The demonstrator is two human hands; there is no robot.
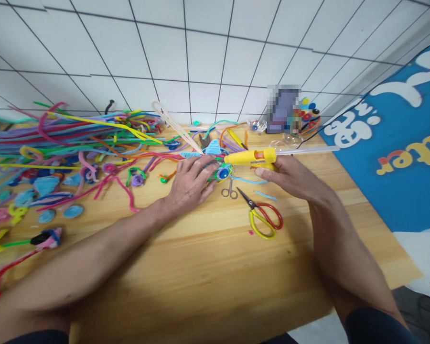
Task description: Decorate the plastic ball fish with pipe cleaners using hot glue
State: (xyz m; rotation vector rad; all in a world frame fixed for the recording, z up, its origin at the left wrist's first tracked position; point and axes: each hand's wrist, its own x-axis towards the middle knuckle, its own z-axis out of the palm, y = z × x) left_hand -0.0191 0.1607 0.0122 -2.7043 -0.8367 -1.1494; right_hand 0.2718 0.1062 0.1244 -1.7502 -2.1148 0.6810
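Centrally, toward the far edge of the wooden worktop (200, 267), your left hand (192, 181) bends over a colourful craft piece (223, 173) with a shiny blue round part, and you cannot tell how firmly it grips. Your right hand (294, 177) is wrapped around a yellow glue gun (249, 156), nozzle toward the piece. Red-and-yellow-handled scissors (252, 204) lie closer to the near edge; fuzzy craft stems (93, 129) crowd the far left corner.
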